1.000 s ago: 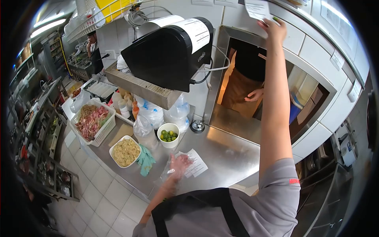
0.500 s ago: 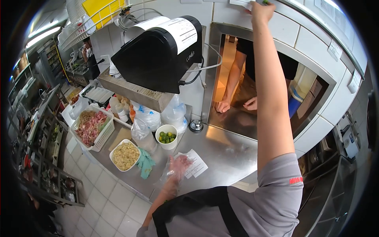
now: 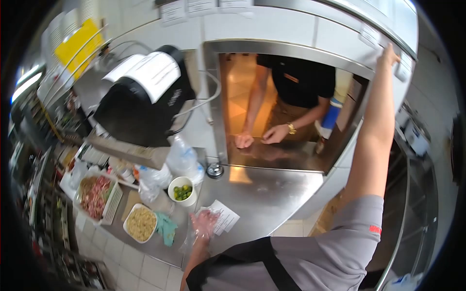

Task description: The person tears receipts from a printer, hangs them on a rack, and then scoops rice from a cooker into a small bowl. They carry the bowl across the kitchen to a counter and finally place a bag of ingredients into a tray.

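Observation:
My left hand (image 3: 205,223), in a clear plastic glove, lies on the steel counter with its fingers spread. It touches the left edge of a printed order slip (image 3: 224,219). My right hand (image 3: 390,56) is bare and raised at the far upper right, against the slip rail above the hatch. A finger and the thumb stretch apart there, and the rest of the fingers are partly hidden. One paper slip (image 3: 370,35) hangs to its left and another slip (image 3: 402,72) just below it. I see nothing held in either hand.
A white cup of green limes (image 3: 183,192), a tub of pale chopped food (image 3: 141,224), a teal cloth (image 3: 166,228) and a basket of sliced meat (image 3: 99,196) stand left. A call bell (image 3: 214,169) sits by the hatch (image 3: 272,168). Beyond it, a person rests both hands on the sill.
My right hand has moved rightward along the slip rail. The view has swung right. My left hand stays by the order slip. The person's hands beyond the hatch have shifted slightly.

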### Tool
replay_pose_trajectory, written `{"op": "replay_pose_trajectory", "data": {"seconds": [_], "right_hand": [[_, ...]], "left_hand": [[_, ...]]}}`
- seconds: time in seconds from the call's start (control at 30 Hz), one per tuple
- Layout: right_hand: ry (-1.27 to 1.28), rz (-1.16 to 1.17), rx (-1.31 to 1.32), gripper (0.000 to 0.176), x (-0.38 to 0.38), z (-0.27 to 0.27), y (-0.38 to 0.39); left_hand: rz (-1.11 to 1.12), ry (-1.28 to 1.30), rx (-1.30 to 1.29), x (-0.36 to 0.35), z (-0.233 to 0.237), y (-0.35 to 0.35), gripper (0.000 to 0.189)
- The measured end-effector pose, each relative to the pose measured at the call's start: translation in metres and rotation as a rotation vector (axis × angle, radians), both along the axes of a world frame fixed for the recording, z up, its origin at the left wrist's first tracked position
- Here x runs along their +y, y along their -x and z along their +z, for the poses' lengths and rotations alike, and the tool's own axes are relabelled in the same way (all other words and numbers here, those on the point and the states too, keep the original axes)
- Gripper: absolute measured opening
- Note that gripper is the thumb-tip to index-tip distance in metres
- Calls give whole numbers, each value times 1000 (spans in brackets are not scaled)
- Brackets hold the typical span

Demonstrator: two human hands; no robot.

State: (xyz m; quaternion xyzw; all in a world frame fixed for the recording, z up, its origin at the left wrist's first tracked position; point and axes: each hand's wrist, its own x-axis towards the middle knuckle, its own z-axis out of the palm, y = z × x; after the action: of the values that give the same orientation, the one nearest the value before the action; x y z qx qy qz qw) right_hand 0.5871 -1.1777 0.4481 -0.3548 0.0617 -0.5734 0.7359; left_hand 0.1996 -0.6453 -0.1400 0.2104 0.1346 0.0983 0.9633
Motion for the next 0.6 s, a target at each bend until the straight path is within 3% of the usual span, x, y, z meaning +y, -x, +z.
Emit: {"op": "replay_pose_trajectory", "data": {"seconds": [0.07, 0.1, 0.13, 0.17, 0.27, 0.37, 0.43, 0.5, 0.57, 0.6], "right_hand": [[-12, -6, 0, 64, 17, -2, 23], [74, 57, -129, 63, -6, -2, -4], [132, 181, -178, 64, 11, -7, 17], [248, 117, -72, 69, 9, -5, 15], [399, 237, 65, 74, 31, -10, 37], [457, 118, 168, 77, 59, -23, 34], [347, 265, -134, 78, 73, -34, 28], [339, 148, -61, 81, 85, -37, 28], [322, -320, 12, 86, 80, -36, 7], [312, -230, -22, 85, 73, -32, 3]], "left_hand": [[56, -40, 38, -8, 18, 2, 71], [41, -46, 41, -11, 22, 1, 71], [39, -27, 45, -12, 24, 2, 71], [42, -7, 49, -13, 25, 3, 71], [52, 6, 134, -16, 32, 2, 71], [-6, -2, -25, -13, 28, 5, 74], [20, 30, -14, -13, 26, 5, 72], [39, 55, -18, -15, 29, 4, 71], [56, 100, 51, -12, 25, 3, 72], [61, 97, 46, -9, 20, 2, 72]]}}
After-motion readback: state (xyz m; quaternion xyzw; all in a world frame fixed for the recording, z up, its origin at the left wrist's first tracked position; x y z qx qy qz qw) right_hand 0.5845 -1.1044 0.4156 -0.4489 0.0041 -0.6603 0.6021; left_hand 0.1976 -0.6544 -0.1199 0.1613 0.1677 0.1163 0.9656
